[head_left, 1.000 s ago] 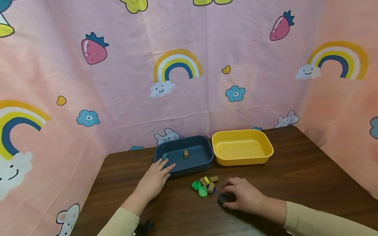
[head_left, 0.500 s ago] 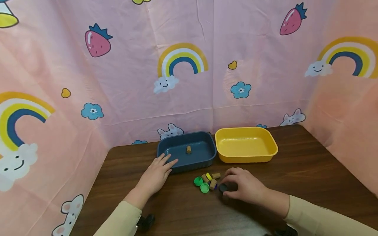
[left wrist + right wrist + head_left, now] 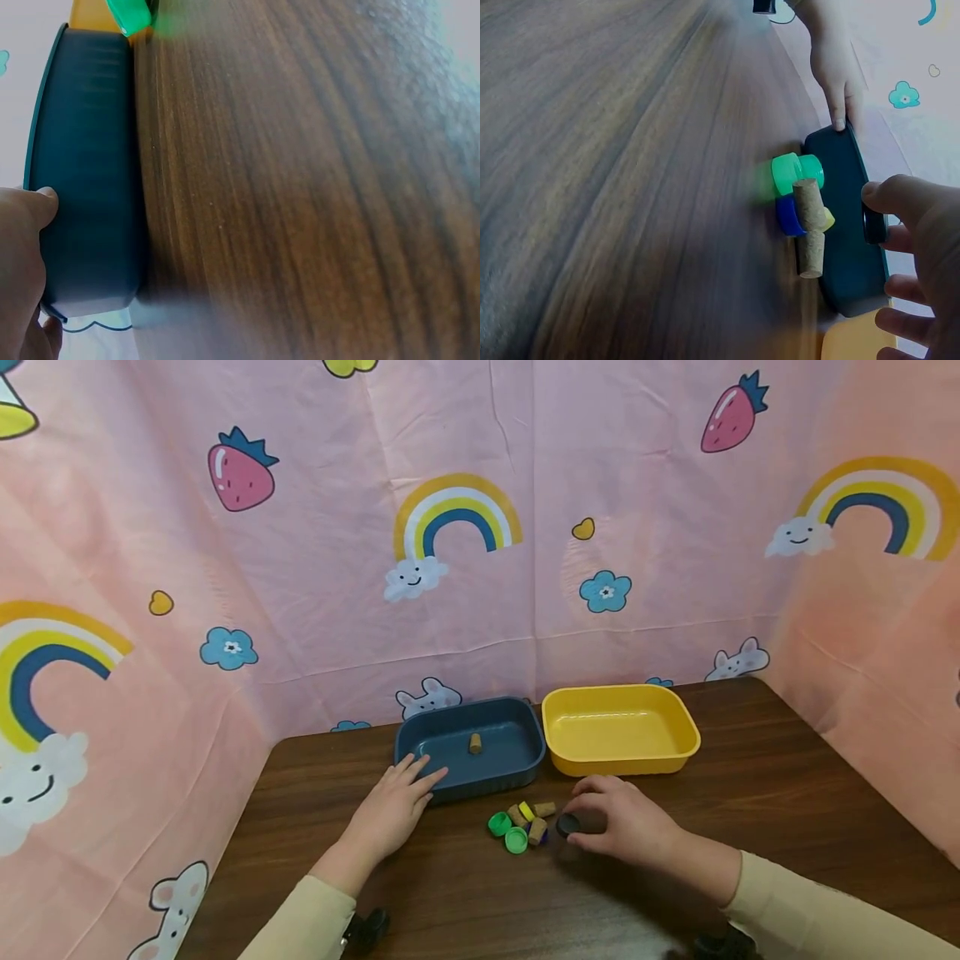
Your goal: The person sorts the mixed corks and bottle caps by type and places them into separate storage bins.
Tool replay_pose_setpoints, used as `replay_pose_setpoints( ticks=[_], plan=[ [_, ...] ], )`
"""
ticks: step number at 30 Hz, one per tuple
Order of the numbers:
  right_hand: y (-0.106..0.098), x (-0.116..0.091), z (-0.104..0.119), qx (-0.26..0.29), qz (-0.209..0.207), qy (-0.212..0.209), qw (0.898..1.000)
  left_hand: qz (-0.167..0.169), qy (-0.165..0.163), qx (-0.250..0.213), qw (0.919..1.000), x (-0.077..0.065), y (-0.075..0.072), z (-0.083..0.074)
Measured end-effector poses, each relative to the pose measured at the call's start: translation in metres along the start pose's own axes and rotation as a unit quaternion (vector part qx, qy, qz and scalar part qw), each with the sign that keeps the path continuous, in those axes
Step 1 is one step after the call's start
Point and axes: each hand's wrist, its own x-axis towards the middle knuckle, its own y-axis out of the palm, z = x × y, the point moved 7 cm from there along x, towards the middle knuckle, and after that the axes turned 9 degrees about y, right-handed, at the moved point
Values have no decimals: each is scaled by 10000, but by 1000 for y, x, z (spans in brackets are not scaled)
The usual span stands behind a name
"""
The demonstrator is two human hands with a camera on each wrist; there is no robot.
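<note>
My right hand (image 3: 628,820) pinches a black bottle cap (image 3: 567,825) between thumb and fingers. In the right wrist view this cap (image 3: 874,223) is held above the table. Just left of it lies a small pile: green caps (image 3: 516,840), corks (image 3: 537,831), a yellow cap (image 3: 527,811) and a blue-purple cap (image 3: 788,215), partly hidden. My left hand (image 3: 390,806) rests on the near left rim of the dark blue tray (image 3: 487,783), fingers extended; the left wrist view shows a fingertip touching the tray's wall (image 3: 90,165). One cork (image 3: 476,743) is inside that tray.
A yellow tray (image 3: 622,767) stands right beside the blue one, at the back of the brown wooden table (image 3: 465,902). Behind and at both sides hangs a pink patterned cloth (image 3: 315,568).
My right hand has lifted or moved the black cap slightly away from me, towards the trays. My left hand stays at the blue tray. The head view has shifted a little.
</note>
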Motion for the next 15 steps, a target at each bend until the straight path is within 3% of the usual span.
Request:
replay_pose_setpoints(
  ticks=[15],
  plan=[
    [-6,3,-1,-32,-269,20,9996,-7,-96,-21,10000,-1,2,2]
  ],
)
